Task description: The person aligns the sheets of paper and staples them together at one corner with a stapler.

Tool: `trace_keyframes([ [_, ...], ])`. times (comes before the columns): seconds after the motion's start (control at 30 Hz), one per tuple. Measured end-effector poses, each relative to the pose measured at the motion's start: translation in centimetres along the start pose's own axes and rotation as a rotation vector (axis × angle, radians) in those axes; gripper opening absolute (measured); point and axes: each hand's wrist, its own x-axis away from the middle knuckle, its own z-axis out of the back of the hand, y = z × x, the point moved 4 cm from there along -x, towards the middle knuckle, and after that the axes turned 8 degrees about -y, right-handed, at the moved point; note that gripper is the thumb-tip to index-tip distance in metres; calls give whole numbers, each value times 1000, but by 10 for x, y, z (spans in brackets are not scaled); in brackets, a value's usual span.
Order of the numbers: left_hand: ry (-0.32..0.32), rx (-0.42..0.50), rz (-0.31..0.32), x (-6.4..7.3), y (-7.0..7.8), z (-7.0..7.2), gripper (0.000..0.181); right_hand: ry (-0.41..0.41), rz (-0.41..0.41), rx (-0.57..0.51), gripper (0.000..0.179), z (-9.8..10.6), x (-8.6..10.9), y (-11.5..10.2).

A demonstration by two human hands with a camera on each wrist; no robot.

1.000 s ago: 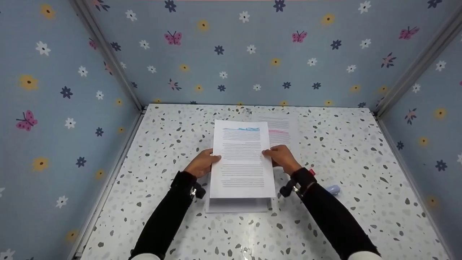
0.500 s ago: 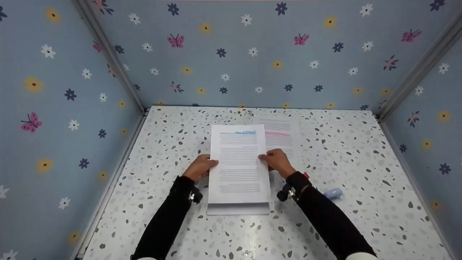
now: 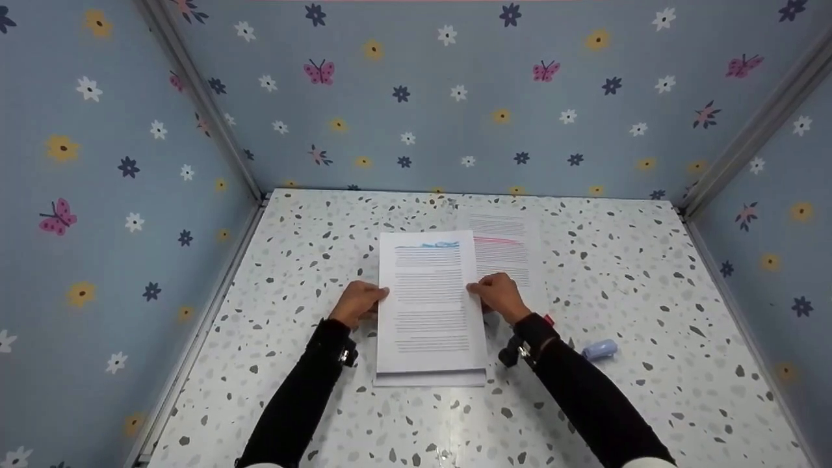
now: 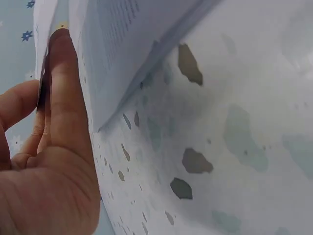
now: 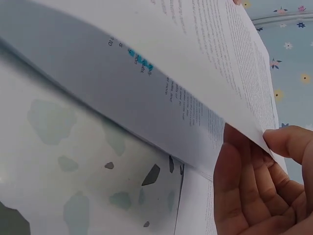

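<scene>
A printed sheet of paper [image 3: 429, 305], blue highlighter across its top lines, is held by its two long edges. My left hand [image 3: 358, 302] pinches the left edge, thumb on top and fingers beneath. On the opposite edge my right hand [image 3: 500, 296] does the same, its thumb [image 5: 283, 139] over the paper and fingers under it. Just below lies a paper stack [image 3: 432, 378], its near edge showing past the held sheet. In the right wrist view the stack's top page [image 5: 161, 93] carries print and a blue highlighted patch, with a gap under the raised sheet.
Another printed page [image 3: 504, 253] with a pink highlighted line lies behind and to the right, partly covered. A light-blue highlighter-like object [image 3: 600, 350] lies beside the right forearm. The speckled white table [image 3: 312, 260] is bounded by flowered panels [image 3: 455, 97] at back and sides.
Both hands have brought the held sheet down and toward the person, so it covers more of the stack beneath. The grip on both edges is unchanged.
</scene>
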Motion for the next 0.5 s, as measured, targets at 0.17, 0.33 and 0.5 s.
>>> trace_keyframes([
  [0.17,68,-104,-18,1,-2,3,20,24,-20,72,28,-3,-3,8],
  [0.33,101,-121,-8,-1,-10,4,18,27,-39,149,28,-6,-4,16],
  [0.5,94,-133,3,-3,-14,3,17,18,-27,207,29,-9,-3,24],
])
